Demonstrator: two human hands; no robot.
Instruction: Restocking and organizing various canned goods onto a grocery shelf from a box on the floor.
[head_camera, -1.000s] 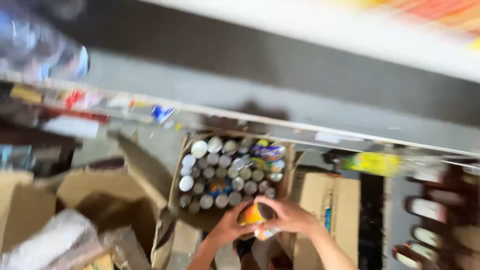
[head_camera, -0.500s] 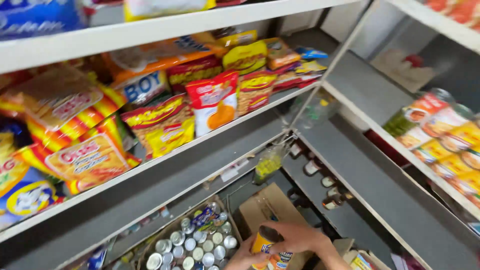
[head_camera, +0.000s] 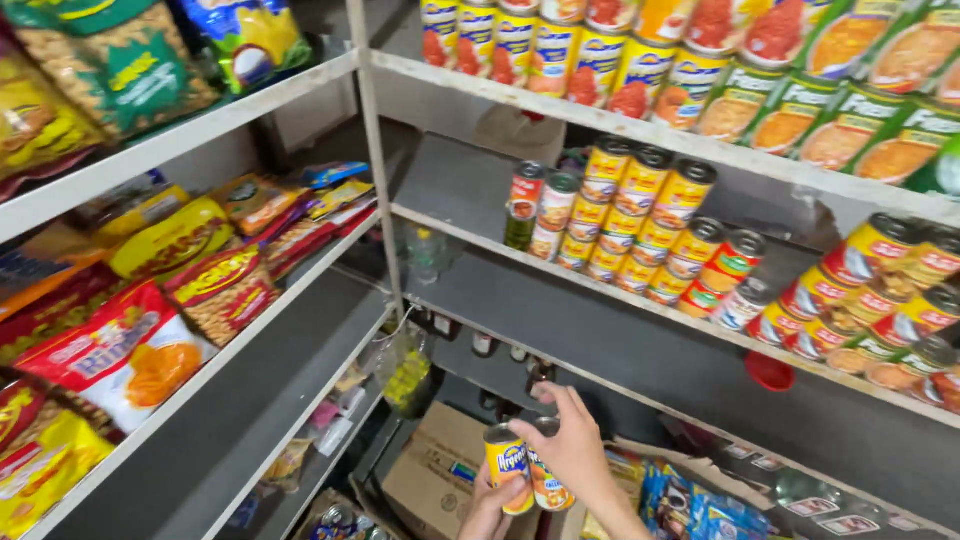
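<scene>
At the bottom edge of the view both hands hold small cylindrical tins in front of the grey metal shelving (head_camera: 560, 320). The right hand (head_camera: 578, 452) has its fingers curled over the top and side of an orange-labelled tin (head_camera: 548, 486), the index finger raised a little above it and the other fingers closed round the can. The left hand (head_camera: 487, 515) comes up from below, only partly in view, its fingers wrapped around the lower part of a yellow-and-blue labelled tin with a silver lid (head_camera: 507, 464). The two tins touch each other side by side, upright, held in the air below the front edge of the middle shelf and above an open brown cardboard box (head_camera: 440, 480) on the floor.

On the middle shelf, towards its back, stand stacked yellow-and-red tins (head_camera: 640, 225) in rows, with a red-labelled tin (head_camera: 735, 262) at the right end of the front row and more tins lying tilted at the shelf's right edge (head_camera: 880, 290). The upper shelf carries a row of tall yellow tins (head_camera: 560, 50) and green cartons (head_camera: 850, 100). The left-hand rack holds plastic snack bags in red, yellow and orange (head_camera: 150, 340) along its sloping shelves. A blue plastic packet (head_camera: 690, 505) lies near the lower right, just beside the right forearm
</scene>
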